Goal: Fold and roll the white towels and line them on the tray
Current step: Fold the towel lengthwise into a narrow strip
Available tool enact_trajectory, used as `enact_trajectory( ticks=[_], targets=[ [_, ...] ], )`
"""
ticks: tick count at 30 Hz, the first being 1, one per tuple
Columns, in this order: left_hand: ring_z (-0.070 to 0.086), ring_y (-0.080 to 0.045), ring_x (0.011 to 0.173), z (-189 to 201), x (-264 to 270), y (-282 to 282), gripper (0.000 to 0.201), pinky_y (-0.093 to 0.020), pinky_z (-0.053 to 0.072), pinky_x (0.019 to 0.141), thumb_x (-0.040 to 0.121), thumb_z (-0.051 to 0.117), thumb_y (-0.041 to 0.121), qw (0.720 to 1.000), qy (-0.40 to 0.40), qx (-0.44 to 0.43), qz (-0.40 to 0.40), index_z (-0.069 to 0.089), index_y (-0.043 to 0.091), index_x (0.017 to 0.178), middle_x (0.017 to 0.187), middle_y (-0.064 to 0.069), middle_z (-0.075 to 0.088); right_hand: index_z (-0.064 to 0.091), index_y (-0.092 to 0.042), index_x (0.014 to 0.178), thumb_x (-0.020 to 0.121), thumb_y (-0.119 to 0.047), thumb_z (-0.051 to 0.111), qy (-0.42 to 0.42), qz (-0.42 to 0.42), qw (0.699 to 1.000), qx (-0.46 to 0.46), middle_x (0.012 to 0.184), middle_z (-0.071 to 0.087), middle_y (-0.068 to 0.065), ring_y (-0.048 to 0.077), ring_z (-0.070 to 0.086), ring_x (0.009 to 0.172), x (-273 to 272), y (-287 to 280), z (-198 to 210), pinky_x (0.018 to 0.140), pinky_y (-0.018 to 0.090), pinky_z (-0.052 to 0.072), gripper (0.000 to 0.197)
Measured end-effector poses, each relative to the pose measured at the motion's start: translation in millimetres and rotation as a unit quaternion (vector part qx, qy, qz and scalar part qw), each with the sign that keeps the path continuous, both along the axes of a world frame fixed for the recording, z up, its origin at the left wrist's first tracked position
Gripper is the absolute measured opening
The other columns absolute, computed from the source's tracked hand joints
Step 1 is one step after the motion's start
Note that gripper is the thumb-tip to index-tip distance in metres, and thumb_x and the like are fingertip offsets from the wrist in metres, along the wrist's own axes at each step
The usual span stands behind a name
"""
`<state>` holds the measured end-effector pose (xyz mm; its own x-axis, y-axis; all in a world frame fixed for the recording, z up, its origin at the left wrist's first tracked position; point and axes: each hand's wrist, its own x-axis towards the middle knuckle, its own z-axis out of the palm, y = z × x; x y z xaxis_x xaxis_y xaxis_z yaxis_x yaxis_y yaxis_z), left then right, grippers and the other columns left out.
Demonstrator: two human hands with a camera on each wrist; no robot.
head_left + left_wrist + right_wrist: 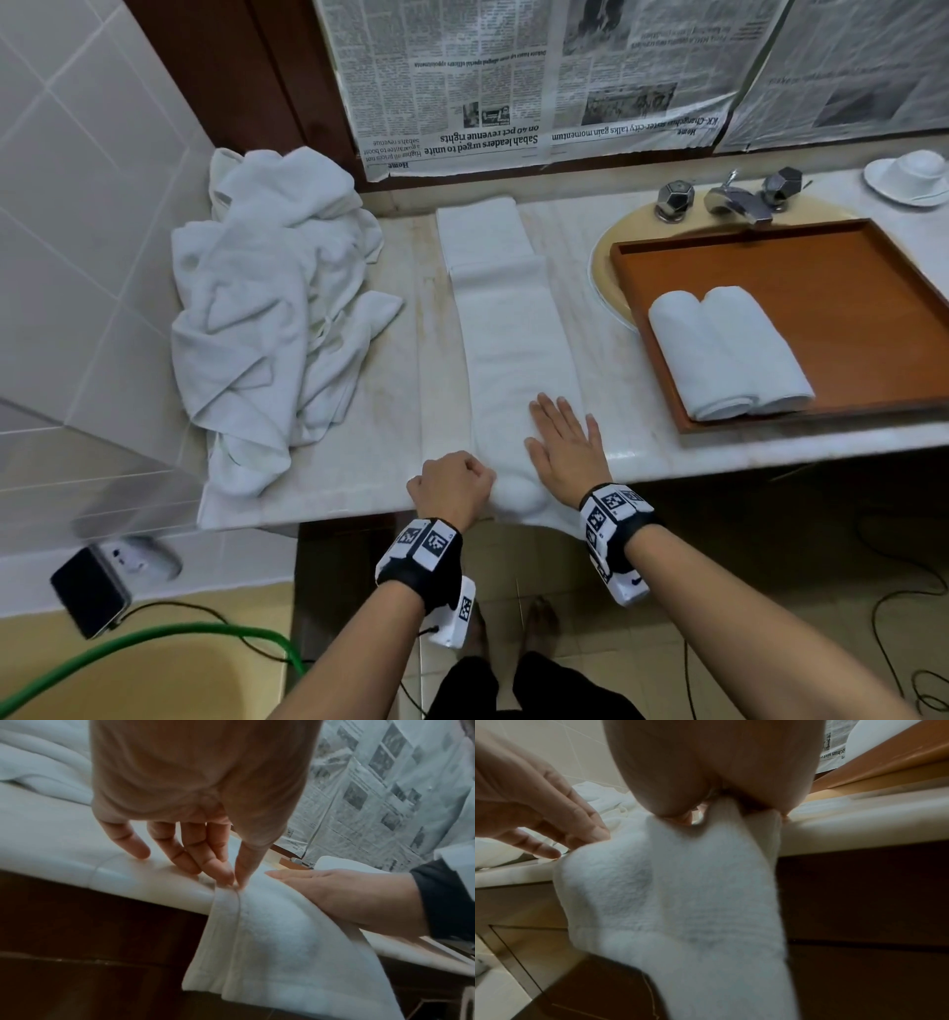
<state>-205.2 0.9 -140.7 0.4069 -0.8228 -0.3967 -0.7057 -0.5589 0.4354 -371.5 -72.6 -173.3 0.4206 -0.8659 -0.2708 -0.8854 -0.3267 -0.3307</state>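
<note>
Both hands work at the near edge of the marble counter [390, 329]. Flat, with fingers spread, the right hand [565, 444] presses down on the near part of the folded towel [513, 339]. Just to its left, the left hand [452, 485] pinches the towel's left edge between thumb and fingertips [226, 876], right at the counter's lip.

Off to the left of the left hand lies a heap of loose towels [267, 308], pushed against the tiled wall. To the right of the right hand a wooden tray [873, 288] sits partly over the sink, with two rolled towels [729, 349] side by side in its near left corner, touching each other. A tap [734, 200] stands beyond the tray, and a white cup and saucer [911, 174] further right. Newspaper [513, 77] covers the wall ahead of both hands.

As a long narrow strip, the folded towel runs straight away from the hands toward the newspaper, its far end doubled over. Its near end hangs over the counter edge below the wrists.
</note>
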Motion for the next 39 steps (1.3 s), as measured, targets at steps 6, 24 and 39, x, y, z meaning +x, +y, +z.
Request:
enact_trajectory(
  ticks=[6,24,39],
  targets=[
    [0.057,-0.014,0.104,-6.9,-1.9,-1.6,0.035,-0.041,0.042,0.093,0.082,0.068,0.051,0.998,0.017,-0.056,0.025,0.062,0.030,0.109,0.096,0.014,0.063,0.003,-0.025,0.158,0.088,-0.054,-0.005,0.002,0.000,1.000,-0.010,0.164,-0.006,-0.010,0.011,-0.009,0.151,0.5,0.2,-4.0,0.119,0.044,-0.008,0.076],
    [0.057,-0.021,0.092,-1.6,12.6,-4.6,0.014,-0.040,0.041,0.089,0.090,0.049,0.032,0.999,-0.009,0.022,-0.044,0.060,0.024,0.085,0.092,0.006,0.063,-0.001,-0.029,0.157,0.089,-0.059,-0.007,0.007,0.007,0.999,-0.034,0.164,-0.012,-0.010,0.014,-0.015,0.150,-3.8,2.1,-12.6,0.119,0.041,-0.011,0.075],
    [0.003,-0.018,0.152,-22.2,-8.1,-19.1,0.053,-0.050,0.011,0.118,0.105,0.018,0.041,0.979,-0.073,-0.069,-0.176,0.012,0.036,0.157,0.165,0.017,0.004,0.023,-0.014,0.155,0.103,-0.043,0.017,0.022,0.078,0.993,-0.080,0.163,0.019,0.001,0.017,0.017,0.150,8.9,12.2,-14.5,0.117,0.047,0.009,0.060]
  ],
)
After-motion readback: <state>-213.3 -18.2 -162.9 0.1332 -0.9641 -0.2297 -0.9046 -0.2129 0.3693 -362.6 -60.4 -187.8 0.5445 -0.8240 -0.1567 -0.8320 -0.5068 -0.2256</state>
